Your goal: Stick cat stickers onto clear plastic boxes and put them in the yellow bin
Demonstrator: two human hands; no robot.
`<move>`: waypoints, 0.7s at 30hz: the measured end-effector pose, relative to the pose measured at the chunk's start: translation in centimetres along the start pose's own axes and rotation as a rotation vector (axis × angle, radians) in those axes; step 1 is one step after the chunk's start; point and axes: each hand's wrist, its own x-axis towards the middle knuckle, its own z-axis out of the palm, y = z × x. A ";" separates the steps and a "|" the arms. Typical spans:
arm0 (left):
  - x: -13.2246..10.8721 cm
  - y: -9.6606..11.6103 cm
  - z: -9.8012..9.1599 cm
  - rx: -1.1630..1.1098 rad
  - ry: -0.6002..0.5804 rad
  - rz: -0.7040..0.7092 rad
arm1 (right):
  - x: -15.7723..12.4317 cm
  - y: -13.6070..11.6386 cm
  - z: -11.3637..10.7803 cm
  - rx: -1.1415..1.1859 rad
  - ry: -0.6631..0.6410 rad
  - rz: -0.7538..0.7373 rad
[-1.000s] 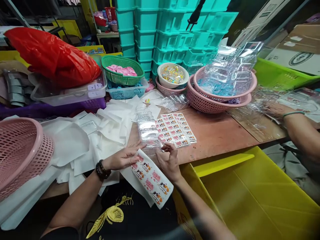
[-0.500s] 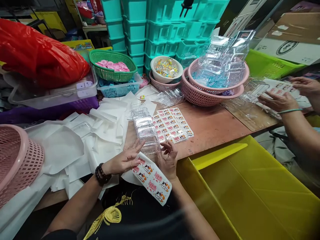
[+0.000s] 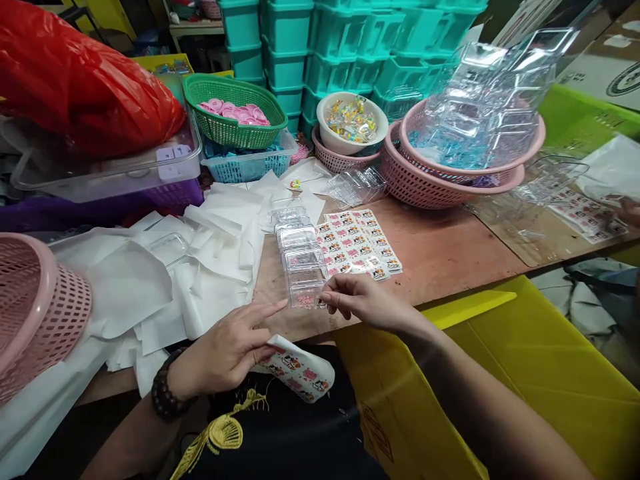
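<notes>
My left hand (image 3: 225,347) pinches a curled sheet of cartoon cat stickers (image 3: 300,373) between thumb and fingers. Its index finger stretches toward the nearest of several clear plastic boxes (image 3: 303,257), which overlap in a row on the table. A sticker (image 3: 305,299) with red lettering lies against the front of that nearest box. At the sticker's right end, the thumb and fingertips of my right hand (image 3: 365,301) are pinched together and partly cover it. Beside the boxes on the right lies a stack of printed sticker sheets (image 3: 355,243).
White backing papers (image 3: 215,247) are heaped on the left near a pink basket (image 3: 65,307). Pink baskets (image 3: 445,180) with clear packaging stand at the back right. A yellow bin (image 3: 560,373) borders the table's front edge. Another person's hand (image 3: 631,210) shows at the far right.
My right hand has moved from behind the held sheet to the nearest box's right side, where a sticker now shows. The held sheet has curled. The other person's hands have mostly left view.
</notes>
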 end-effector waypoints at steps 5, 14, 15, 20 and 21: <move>0.5 -0.2 0.6 -0.004 -0.006 -0.043 | 2.6 -0.2 -0.6 -0.055 -0.075 0.092; 1.1 -0.8 0.8 -0.010 -0.036 -0.040 | 3.8 -0.4 -1.0 -0.195 -0.085 0.077; 1.2 -0.8 0.8 -0.012 -0.035 -0.034 | 3.8 -0.4 -1.0 -0.206 -0.090 0.079; 1.8 -0.8 1.0 -0.023 -0.041 -0.012 | 4.0 -0.2 -1.0 -0.220 -0.091 0.070; 1.9 -0.9 1.1 -0.021 -0.050 -0.010 | 4.0 -0.1 -1.0 -0.223 -0.085 0.060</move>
